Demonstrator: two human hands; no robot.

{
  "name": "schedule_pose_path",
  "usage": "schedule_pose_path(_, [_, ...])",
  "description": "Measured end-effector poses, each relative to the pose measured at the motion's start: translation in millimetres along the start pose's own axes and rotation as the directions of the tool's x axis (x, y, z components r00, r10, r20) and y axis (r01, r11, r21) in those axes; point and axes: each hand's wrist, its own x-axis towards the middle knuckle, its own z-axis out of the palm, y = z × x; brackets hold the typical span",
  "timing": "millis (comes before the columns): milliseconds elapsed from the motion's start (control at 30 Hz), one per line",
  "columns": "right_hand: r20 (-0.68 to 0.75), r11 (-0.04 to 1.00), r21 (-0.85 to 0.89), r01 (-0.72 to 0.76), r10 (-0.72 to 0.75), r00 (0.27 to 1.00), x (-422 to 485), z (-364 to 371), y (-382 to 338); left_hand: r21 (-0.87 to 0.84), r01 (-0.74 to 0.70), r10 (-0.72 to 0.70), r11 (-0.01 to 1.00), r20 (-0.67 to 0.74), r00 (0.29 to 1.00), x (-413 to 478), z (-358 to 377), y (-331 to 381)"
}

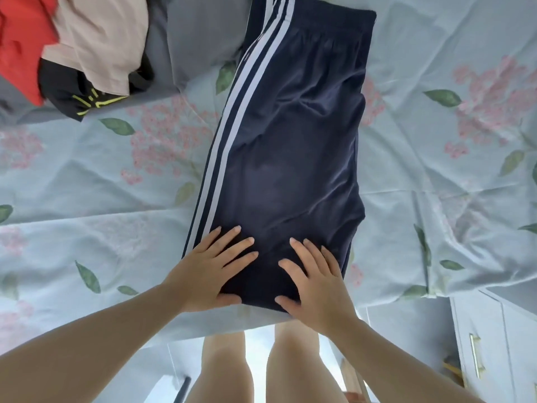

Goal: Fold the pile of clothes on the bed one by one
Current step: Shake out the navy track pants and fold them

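Bedding (87,184) of pale blue cloth printed with pink blossoms and green leaves is spread over the bed. On it are laid a long, glossy navy-blue garment (290,141) with three white side stripes, flattened lengthwise in the middle, and a heap of unfolded clothes (87,48) in red, beige and black at the far left. The heap is cut off by the top and left edges, the striped garment partly by the top, and whether it is shorts or trousers cannot be told. Its near end, at the bed's edge, is pressed flat by the left hand (209,269) and the right hand (316,283), palms down, fingers straight and spread, with nothing grasped.
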Motion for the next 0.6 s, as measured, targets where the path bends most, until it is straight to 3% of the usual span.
schedule_pose_path(167, [0.185, 0.984, -0.138, 0.113, -0.086, 0.979, -15, 16, -2, 0.071, -0.136, 0.135, 0.988, 0.028, 0.99, -15, 12, -7])
schedule_pose_path(300, [0.146, 0.979, -0.144, 0.144, -0.123, 0.982, -12, 18, 6, 0.103, -0.182, 0.19, 0.978, -0.07, 0.979, -15, 9, -18])
schedule_pose_path(500, [0.01, 0.985, -0.084, 0.149, -0.149, 0.989, -11, 16, 10, 0.098, -0.173, 0.181, 0.98, -0.073, 0.981, -16, 8, -22])
schedule_pose_path(600, [-0.009, 0.991, -0.009, 0.135, -0.135, 0.991, -10, 10, 13, 0.017, -0.174, 0.175, 0.985, -0.083, 0.981, -18, -1, -25])
